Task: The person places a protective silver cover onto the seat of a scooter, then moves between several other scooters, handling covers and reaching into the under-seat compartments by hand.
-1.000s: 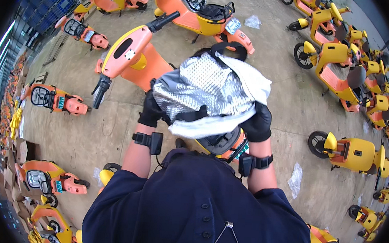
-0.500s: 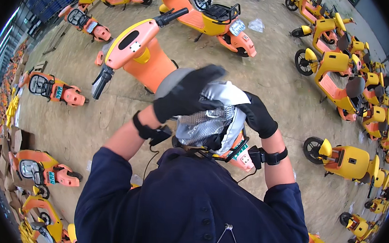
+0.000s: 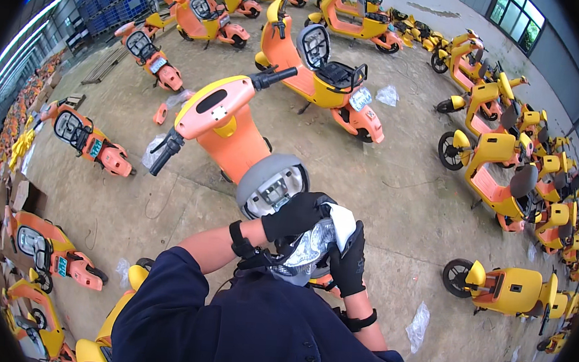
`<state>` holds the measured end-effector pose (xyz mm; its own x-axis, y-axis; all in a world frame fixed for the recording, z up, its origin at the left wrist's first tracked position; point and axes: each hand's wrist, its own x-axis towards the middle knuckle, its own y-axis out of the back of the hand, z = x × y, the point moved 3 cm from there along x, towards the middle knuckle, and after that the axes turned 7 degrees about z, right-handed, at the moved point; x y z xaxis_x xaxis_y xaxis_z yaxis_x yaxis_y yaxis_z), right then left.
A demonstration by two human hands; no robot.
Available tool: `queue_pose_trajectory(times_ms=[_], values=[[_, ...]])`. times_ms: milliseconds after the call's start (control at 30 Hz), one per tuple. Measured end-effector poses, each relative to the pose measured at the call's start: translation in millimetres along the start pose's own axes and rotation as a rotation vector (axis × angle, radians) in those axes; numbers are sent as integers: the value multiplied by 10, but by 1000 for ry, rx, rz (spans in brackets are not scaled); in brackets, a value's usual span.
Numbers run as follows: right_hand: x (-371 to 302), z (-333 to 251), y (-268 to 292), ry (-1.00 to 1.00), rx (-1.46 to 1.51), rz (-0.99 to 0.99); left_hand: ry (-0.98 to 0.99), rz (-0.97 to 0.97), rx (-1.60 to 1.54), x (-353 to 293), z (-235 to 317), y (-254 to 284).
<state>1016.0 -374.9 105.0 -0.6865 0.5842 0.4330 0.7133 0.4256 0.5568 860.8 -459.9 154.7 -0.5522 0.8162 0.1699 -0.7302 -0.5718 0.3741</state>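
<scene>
In front of my chest I hold a crinkled silver foil bag (image 3: 308, 249) with a white flap (image 3: 342, 224). My left hand (image 3: 296, 215), in a black glove, is closed on the bag's upper left edge. My right hand (image 3: 348, 262), gloved alike, grips the white flap and the foil on the right side. Beyond the hands is a pink and yellow scooter (image 3: 235, 139), its handlebar (image 3: 217, 104) turned toward the left. Its grey seat (image 3: 273, 185) is tipped up, showing the pale underside. The bag and my arms hide the scooter's rear.
Another scooter (image 3: 318, 74) stands just beyond. Rows of yellow scooters (image 3: 498, 170) line the right, and more pink ones (image 3: 89, 139) stand at the left. Clear plastic wrap (image 3: 418, 326) lies on the concrete floor. Blue crates (image 3: 110, 0) are stacked at the far left.
My left hand has come back from over the grey seat to the bag's edge, uncovering the seat's underside. The hands are closer together, and the view has tilted up, showing more of the hall.
</scene>
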Motion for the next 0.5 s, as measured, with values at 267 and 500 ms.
queue_pose_trajectory(times_ms=[267,500], values=[[324,308,223,-332,656,-435,48,-676,-290,-169,39,249],[340,458,108,-793,1117,-960,-293,-415,10,88,-194,172]])
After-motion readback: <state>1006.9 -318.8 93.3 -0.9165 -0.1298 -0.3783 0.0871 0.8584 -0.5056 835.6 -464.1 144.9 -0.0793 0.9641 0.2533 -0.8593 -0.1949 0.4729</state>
